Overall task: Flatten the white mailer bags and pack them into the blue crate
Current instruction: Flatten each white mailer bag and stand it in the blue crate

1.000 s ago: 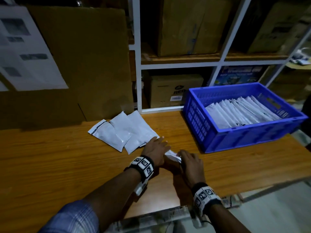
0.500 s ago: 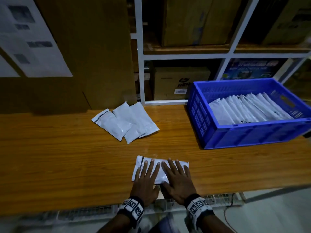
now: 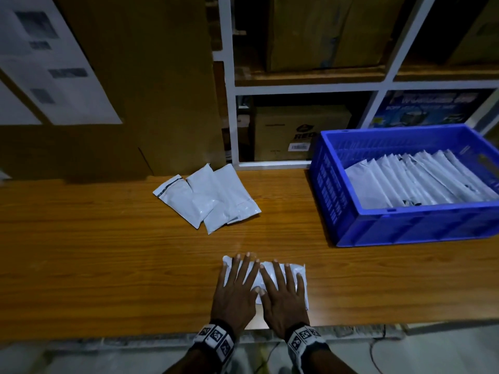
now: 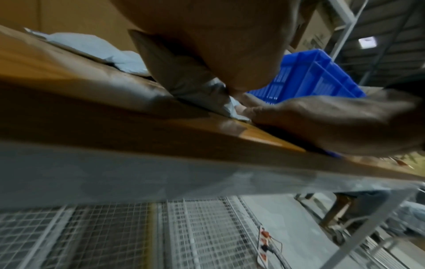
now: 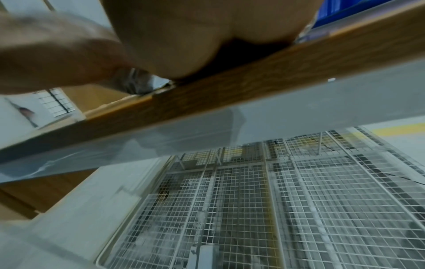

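Observation:
A white mailer bag [image 3: 302, 273] lies flat near the front edge of the wooden table [image 3: 108, 260]. My left hand [image 3: 237, 287] and right hand [image 3: 282, 290] press down on it side by side, palms flat and fingers spread straight. The left wrist view shows the bag [image 4: 195, 85] squeezed under my palm. Three more white mailer bags [image 3: 208, 197] lie overlapped in a loose pile further back on the table. The blue crate [image 3: 405, 228] stands at the right, with several white bags [image 3: 421, 179] packed upright in a row inside it.
White shelving [image 3: 229, 103] with cardboard boxes [image 3: 294, 130] stands behind the table. A large brown cardboard sheet [image 3: 151, 76] leans at the back left with printed papers [image 3: 46, 58] on it. A wire mesh rack [image 5: 253, 209] sits under the table edge.
I pulled one bag from the pile toward the front edge and laid both palms flat on it. Since half a second ago the hands have kept pressing it, little changed.

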The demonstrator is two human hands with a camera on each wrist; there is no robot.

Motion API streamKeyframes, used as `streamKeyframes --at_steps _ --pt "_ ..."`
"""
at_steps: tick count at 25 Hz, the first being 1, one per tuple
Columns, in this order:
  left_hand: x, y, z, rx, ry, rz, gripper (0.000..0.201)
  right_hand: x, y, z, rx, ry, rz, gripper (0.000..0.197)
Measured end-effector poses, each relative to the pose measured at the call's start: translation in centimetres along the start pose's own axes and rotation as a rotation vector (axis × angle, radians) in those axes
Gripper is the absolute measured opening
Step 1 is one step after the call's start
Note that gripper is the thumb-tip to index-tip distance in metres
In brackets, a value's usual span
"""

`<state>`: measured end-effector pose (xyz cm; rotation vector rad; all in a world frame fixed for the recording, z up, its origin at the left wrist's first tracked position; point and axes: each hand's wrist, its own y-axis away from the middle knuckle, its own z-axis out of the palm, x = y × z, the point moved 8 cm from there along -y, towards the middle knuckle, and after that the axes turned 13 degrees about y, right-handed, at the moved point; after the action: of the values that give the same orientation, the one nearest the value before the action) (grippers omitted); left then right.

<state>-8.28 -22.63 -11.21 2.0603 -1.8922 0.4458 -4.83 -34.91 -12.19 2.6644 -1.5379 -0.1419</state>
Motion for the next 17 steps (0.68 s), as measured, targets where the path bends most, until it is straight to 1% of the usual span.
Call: streamKeyframes --at_steps 6,9,12,17 --pt "-2.0 -0.2 2.2 -0.064 0.038 -0.08 0.061 0.7 -0.7 0.2 -0.069 -0.031 -0.02 0.057" --pt "-2.0 -0.6 2.3 -0.022 0.037 -0.069 0.06 0.8 -1.2 -0.3 -0.082 -0.058 -0.019 0.055" --pt "-2.1 -0.5 2.4 -0.014 0.043 -0.057 0.06 0.8 -1.0 -1.0 -0.036 -0.043 0.033 0.053" --pt "-1.9 0.0 2.2 0.004 0.061 -0.026 0.062 0.2 -0.6 0.0 -0.039 0.009 0.027 0.056"
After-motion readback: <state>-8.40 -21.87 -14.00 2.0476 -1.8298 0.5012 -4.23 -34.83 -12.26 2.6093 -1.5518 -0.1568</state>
